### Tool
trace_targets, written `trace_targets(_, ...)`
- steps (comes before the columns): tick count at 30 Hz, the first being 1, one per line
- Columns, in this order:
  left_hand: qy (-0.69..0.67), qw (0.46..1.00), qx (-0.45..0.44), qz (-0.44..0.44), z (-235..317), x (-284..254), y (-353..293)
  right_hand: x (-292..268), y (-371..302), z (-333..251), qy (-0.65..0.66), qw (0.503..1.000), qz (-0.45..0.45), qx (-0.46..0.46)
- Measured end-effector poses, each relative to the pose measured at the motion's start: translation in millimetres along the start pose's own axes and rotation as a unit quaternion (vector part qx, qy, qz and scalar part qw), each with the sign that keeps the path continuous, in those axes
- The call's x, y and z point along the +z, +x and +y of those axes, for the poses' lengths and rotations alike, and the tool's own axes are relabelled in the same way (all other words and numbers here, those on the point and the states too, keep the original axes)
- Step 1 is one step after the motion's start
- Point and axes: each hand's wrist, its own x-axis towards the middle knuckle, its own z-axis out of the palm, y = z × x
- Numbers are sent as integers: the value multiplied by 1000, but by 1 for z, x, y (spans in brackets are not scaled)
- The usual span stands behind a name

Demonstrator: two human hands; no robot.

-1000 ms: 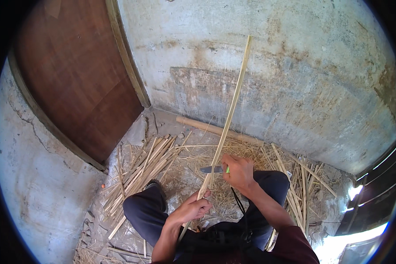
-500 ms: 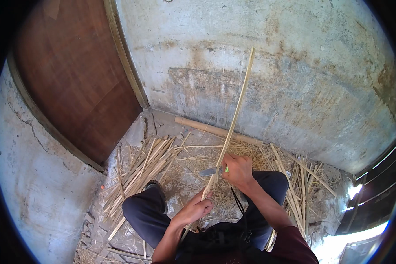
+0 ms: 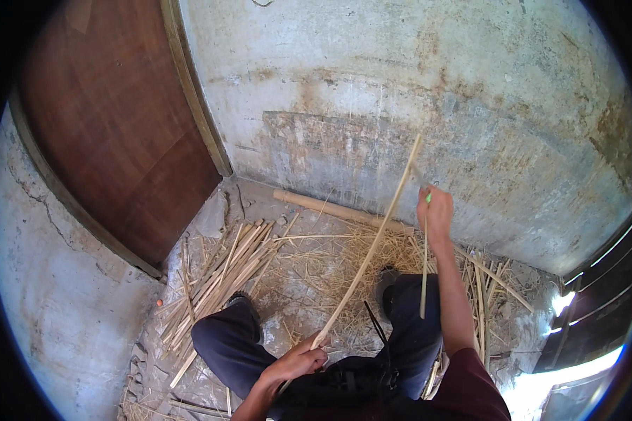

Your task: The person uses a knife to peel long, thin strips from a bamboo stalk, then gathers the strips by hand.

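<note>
"Two full hands?"

"Yes. My left hand (image 3: 300,361) is curled closed around the low end of the strip (image 3: 369,256). My right hand (image 3: 438,212) is closed on the knife (image 3: 428,198), its blade a blur towards eleven o'clock."

"Why grip so low?"

"Likely so that most of the length stands free and my left fingers sit well apart from the blade."

"And the thin piece?"

"A sliver (image 3: 424,270) hangs at six o'clock from my right hand, seemingly pinched there; how firmly, I cannot tell."

"Where does the strip lie from your grip?"

"From my left hand it runs towards one o'clock. The sticks (image 3: 221,281) lie towards eleven, probably beside my left knee (image 3: 218,338) to leave the middle free."
</note>
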Motion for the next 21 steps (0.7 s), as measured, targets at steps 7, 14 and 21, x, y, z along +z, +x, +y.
trace_targets(7,-127,990,2,-60,2,-33,12,12,23,51,34,998,2,-46)
trace_targets(14,-63,986,86,-131,16,-48,16,-11,-44,-42,169,981,-56,-82)
trace_targets(21,-89,982,85,-142,36,-34,13,-12,-128,-103,117,936,-268,-195)
